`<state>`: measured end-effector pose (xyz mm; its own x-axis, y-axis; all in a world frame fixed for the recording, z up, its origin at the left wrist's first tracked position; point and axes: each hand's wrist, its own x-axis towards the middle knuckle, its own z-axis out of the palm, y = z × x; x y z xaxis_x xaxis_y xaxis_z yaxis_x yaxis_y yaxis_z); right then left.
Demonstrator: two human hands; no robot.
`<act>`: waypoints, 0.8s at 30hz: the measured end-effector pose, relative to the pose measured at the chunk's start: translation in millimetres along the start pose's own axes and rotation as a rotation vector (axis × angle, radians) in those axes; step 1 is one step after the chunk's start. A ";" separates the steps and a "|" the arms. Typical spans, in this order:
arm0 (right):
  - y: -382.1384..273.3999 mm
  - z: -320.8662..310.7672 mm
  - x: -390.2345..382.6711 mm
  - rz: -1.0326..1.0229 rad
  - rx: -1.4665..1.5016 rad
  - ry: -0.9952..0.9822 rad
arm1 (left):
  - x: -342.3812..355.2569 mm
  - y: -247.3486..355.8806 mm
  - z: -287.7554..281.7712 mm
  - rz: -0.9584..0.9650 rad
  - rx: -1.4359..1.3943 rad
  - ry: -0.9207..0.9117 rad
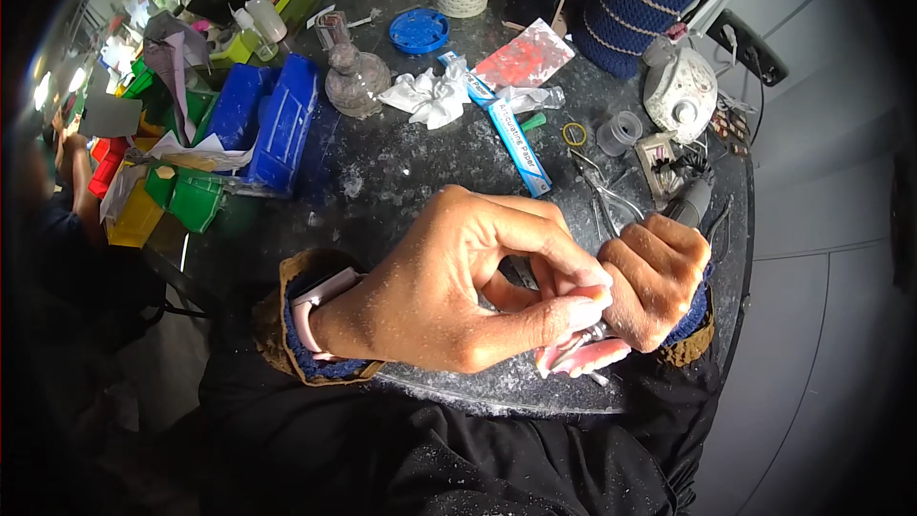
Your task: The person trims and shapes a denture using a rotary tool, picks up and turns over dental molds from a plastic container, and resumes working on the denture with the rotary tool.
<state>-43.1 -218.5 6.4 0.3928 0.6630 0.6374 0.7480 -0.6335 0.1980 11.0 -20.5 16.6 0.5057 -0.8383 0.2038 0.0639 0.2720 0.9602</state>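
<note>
My left hand [478,277], with a pink watch band at the wrist, reaches across the middle. Its thumb and fingertips are pinched together against my right hand, and what lies between them is too small to make out. My right hand [654,277] is curled into a fist around a dark grey rotary handpiece [690,201], whose back end sticks out above the knuckles. Just below the fingertips is a pink denture piece [587,355] with pale teeth along its edge. A thin metal part shows between it and the hands. My fingers hide what supports the denture.
Dusty black bench with pliers [607,193], a blue-and-white paper packet [516,143], crumpled tissue [430,96], a grey flask-shaped burner [355,81] and a blue lid [418,31]. Blue bins [287,129] stand left; a white dusty unit [680,94] stands right. Another person's arm [81,182] is far left.
</note>
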 end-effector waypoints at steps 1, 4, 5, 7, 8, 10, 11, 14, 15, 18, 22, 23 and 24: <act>1.9 -1.0 -0.6 -0.008 0.001 0.003 | 0.2 0.2 0.5 -0.021 -0.008 -0.005; 2.9 -1.8 1.1 0.020 0.010 -0.035 | 2.8 -0.6 -1.4 -0.037 -0.021 -0.018; 3.9 -1.0 1.7 0.012 0.010 -0.032 | 3.7 -0.9 -3.2 -0.036 -0.027 -0.027; 7.6 1.6 2.0 -0.034 0.061 -0.048 | 1.0 0.8 -6.1 -0.016 -0.015 -0.006; 9.5 2.3 2.3 -0.071 0.022 -0.041 | -0.9 2.6 -8.4 -0.018 -0.002 -0.001; 13.9 9.5 0.6 0.048 -0.007 -0.006 | -5.1 3.9 -13.2 -0.026 0.031 0.035; 24.2 16.4 -3.5 0.067 -0.058 0.035 | -6.4 5.3 -16.2 0.027 0.060 0.049; 39.6 -8.4 -32.4 0.341 -0.169 -0.092 | -0.1 9.8 -7.9 0.069 -0.010 0.016; 51.1 2.7 -41.8 0.409 -0.168 -0.134 | -1.1 8.1 -9.1 0.092 -0.043 0.027; 47.9 31.2 -27.0 0.501 -0.095 0.061 | -3.3 6.1 -7.5 0.254 -0.044 0.038; -5.2 108.2 57.0 0.955 0.353 1.128 | -235.4 72.6 -55.6 -0.262 -0.736 0.419; -20.4 104.7 84.3 1.009 0.452 1.433 | -320.9 94.1 -72.6 -0.393 -1.159 0.690; -31.8 108.0 103.9 1.002 0.527 1.618 | -351.0 101.4 -71.5 -0.430 -1.393 0.915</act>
<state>31.7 -86.4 -14.1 0.1590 -0.9087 0.3860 0.7833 -0.1219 -0.6096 -98.5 335.1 28.8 0.5102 -0.5690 -0.6449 0.7058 0.7055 -0.0641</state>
